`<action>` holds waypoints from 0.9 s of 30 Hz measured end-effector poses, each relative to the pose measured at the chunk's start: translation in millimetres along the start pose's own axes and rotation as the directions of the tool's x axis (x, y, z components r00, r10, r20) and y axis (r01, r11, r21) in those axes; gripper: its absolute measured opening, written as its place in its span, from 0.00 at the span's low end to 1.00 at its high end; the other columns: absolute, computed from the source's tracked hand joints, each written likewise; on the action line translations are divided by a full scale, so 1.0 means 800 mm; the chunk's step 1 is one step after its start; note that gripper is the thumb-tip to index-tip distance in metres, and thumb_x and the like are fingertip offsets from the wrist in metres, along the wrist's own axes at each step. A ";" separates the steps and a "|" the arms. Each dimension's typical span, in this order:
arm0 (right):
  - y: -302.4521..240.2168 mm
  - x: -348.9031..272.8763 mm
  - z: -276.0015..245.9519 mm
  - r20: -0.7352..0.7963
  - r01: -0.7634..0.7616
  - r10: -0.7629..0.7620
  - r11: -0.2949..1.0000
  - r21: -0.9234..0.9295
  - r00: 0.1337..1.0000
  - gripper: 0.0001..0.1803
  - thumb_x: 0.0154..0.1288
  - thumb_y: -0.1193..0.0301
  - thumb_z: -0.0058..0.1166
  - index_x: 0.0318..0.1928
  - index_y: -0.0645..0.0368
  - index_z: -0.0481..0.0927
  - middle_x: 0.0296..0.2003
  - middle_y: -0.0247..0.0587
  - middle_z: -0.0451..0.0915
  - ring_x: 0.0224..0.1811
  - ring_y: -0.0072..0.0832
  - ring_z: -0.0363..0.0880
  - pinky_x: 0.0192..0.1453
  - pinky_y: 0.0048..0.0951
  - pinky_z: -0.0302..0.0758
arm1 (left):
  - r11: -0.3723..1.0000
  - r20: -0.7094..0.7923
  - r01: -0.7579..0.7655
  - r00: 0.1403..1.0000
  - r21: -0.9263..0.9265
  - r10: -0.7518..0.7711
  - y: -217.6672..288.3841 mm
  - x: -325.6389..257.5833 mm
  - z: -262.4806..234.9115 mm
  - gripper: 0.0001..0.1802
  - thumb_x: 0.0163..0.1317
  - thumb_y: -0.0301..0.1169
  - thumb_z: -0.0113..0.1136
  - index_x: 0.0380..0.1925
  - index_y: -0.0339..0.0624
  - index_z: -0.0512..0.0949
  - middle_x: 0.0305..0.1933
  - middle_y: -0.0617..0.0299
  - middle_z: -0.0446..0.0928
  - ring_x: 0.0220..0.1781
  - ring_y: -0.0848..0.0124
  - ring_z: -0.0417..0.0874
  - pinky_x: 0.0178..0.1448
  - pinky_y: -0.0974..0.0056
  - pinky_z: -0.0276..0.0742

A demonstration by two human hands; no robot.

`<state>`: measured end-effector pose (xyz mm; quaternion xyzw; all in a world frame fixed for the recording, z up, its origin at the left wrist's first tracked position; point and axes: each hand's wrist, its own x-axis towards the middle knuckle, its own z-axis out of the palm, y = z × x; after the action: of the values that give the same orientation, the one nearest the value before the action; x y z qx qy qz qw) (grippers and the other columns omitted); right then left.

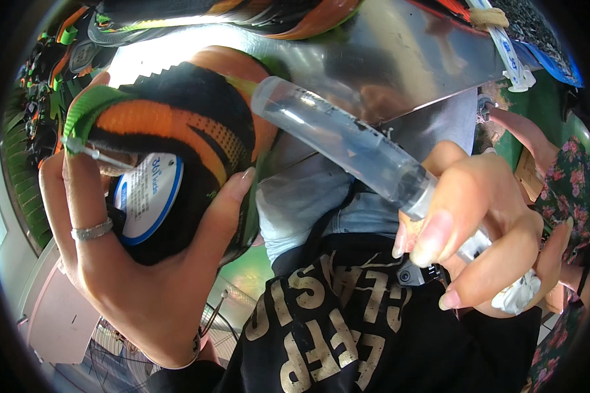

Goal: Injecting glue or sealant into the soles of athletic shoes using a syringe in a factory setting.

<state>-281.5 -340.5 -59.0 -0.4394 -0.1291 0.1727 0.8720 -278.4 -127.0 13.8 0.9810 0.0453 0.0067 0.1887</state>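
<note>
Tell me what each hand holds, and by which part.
The left hand holds a shoe around its sides; the right hand holds a clear tube by its lower end.

Print on the white label [152, 200] on the shoe [157, 124], pale capitals on the black shirt [337, 308], blue characters on white strip [514, 62].

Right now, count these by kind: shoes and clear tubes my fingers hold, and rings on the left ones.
Shoe, held by the left fingers: 1
Clear tube, held by the right fingers: 1
Ring, worn on the left: 1
Total: 3
</note>
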 end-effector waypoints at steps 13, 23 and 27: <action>-0.021 -0.043 0.025 0.111 0.109 -0.094 0.984 -0.141 0.989 0.27 0.72 0.59 0.32 0.17 0.52 0.75 0.42 0.48 0.74 0.35 0.37 0.71 0.40 0.33 0.75 | 0.933 0.062 0.259 0.966 -0.249 -0.251 0.013 -0.028 -0.015 0.33 0.51 0.27 0.72 0.57 0.32 0.69 0.41 0.56 0.79 0.40 0.72 0.80 0.44 0.71 0.77; -0.034 -0.083 0.018 0.166 0.077 -0.049 0.983 -0.166 0.985 0.31 0.72 0.59 0.25 0.19 0.53 0.79 0.36 0.43 0.77 0.33 0.37 0.69 0.33 0.30 0.75 | 0.771 0.111 0.398 0.911 -0.497 -0.398 0.035 -0.045 -0.004 0.35 0.55 0.31 0.68 0.59 0.28 0.65 0.42 0.49 0.80 0.40 0.68 0.83 0.46 0.69 0.79; -0.036 -0.052 0.040 0.235 0.048 0.009 0.971 -0.235 0.972 0.29 0.72 0.61 0.26 0.19 0.50 0.79 0.34 0.36 0.78 0.30 0.37 0.70 0.33 0.29 0.75 | 0.667 0.033 0.430 0.854 -0.608 -0.520 0.036 -0.045 -0.009 0.36 0.54 0.31 0.69 0.60 0.27 0.64 0.42 0.48 0.80 0.41 0.67 0.83 0.48 0.67 0.78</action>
<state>-325.8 -350.6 -19.7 -0.5165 -0.2553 0.1981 0.7929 -311.8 -154.5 31.0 0.8215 0.3084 0.0415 0.4778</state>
